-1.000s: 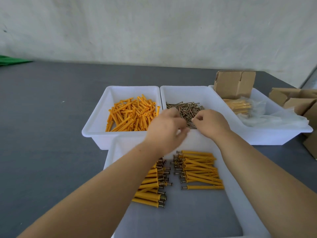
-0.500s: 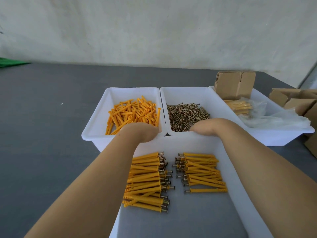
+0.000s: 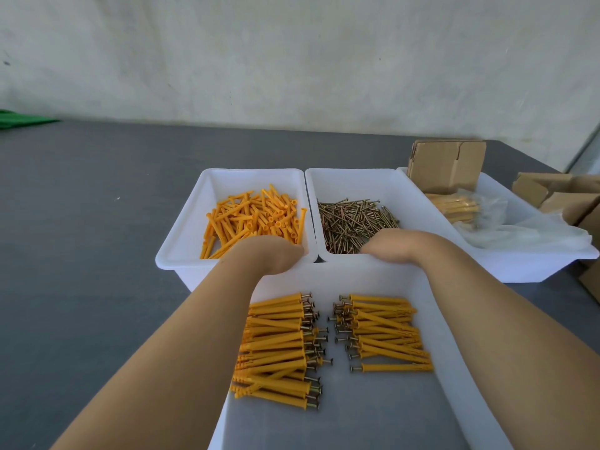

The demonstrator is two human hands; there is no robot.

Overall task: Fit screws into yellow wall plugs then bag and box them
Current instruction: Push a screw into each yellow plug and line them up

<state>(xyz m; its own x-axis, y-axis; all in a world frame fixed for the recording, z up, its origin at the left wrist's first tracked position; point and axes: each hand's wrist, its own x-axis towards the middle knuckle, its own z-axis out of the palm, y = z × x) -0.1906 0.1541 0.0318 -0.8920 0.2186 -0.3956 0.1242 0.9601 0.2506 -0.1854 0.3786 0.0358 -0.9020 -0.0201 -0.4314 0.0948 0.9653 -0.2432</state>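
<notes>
A white bin at the back left holds loose yellow wall plugs. The bin beside it holds a heap of screws. My left hand dips over the near edge of the plug bin, and its fingers are hidden behind the bent wrist. My right hand dips the same way into the screw bin, fingers hidden too. In the near tray lie two piles of plugs with screws fitted, a left pile and a right pile.
A third white bin at the right holds a folded cardboard box, bagged plugs and clear plastic bags. More cardboard boxes sit at the far right. The bins stand on a dark grey table, with a green object at its far left edge.
A second ago both hands were together over the screws. They have since parted, the left dropping into the plug bin and the right into the near edge of the screw bin.
</notes>
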